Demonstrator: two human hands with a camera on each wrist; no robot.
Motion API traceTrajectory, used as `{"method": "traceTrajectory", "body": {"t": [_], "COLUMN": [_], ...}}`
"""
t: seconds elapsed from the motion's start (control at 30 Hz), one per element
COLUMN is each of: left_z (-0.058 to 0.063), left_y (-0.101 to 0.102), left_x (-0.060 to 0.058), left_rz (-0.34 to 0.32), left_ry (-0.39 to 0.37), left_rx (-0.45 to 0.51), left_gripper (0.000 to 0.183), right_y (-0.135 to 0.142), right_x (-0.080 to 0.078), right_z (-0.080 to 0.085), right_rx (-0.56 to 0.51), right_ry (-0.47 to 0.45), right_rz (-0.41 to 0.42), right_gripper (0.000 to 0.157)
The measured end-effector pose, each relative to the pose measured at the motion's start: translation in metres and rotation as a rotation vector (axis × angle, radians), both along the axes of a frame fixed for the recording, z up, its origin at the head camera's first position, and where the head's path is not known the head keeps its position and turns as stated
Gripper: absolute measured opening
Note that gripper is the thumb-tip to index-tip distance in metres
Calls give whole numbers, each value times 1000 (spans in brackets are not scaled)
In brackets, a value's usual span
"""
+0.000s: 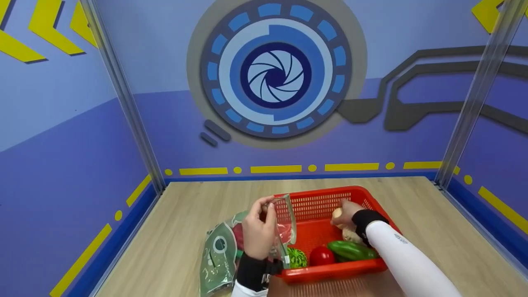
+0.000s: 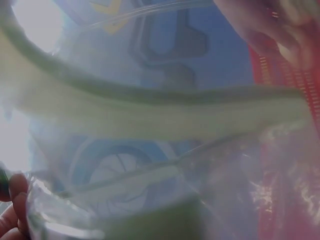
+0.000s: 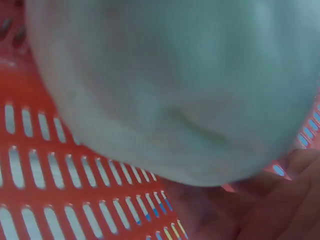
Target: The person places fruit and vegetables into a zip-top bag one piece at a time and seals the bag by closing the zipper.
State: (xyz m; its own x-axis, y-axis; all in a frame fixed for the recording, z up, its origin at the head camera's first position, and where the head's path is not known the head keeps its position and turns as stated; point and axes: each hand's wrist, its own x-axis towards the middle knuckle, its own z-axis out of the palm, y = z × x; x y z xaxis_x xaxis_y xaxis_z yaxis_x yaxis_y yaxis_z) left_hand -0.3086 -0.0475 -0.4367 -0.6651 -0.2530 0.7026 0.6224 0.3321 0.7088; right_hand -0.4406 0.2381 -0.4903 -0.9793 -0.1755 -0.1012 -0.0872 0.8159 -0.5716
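My left hand (image 1: 258, 231) pinches the top edge of a clear plastic zip bag (image 1: 218, 262) with green printing, at the left side of the red basket (image 1: 330, 270). The bag's mouth gapes towards the basket, and reddish contents show through its side. Inside the basket at the right, my right hand (image 1: 350, 212) grips a pale beige rounded piece (image 1: 337, 213); its exact kind is unclear. In the right wrist view a pale, smooth rounded thing (image 3: 165, 90) fills the upper part, blurred. Another beige lumpy piece (image 1: 350, 234) lies just below that hand.
At the basket's near side lie a green pepper (image 1: 350, 250), a red round vegetable or fruit (image 1: 321, 256) and a bright green textured ball (image 1: 297, 258). The basket stands on a wooden table (image 1: 181, 231), with printed panels at the back and sides.
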Motion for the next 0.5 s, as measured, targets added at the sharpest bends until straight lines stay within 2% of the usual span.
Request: {"method": "traceTrajectory", "body": {"t": [0.17,0.33,0.4,0.5], "left_z": [0,1,1,1], "left_y": [0,0,-1,-1], "left_x": [0,0,0,0], "left_rz": [-10,-14,-16,-19], "left_ry": [-17,-27,-30,-36], "left_rx": [-1,2,5,10], "left_gripper": [15,14,15,15], "right_y": [0,-1,-1,-2], "right_x": [1,-1,-3,-5], "right_z": [-7,-12,-12,-13], "right_rx": [16,34,39,36], "right_ry": [-17,-16,3,66], "right_rz": [-3,11,18,32], "right_gripper": [71,87,85,70]}}
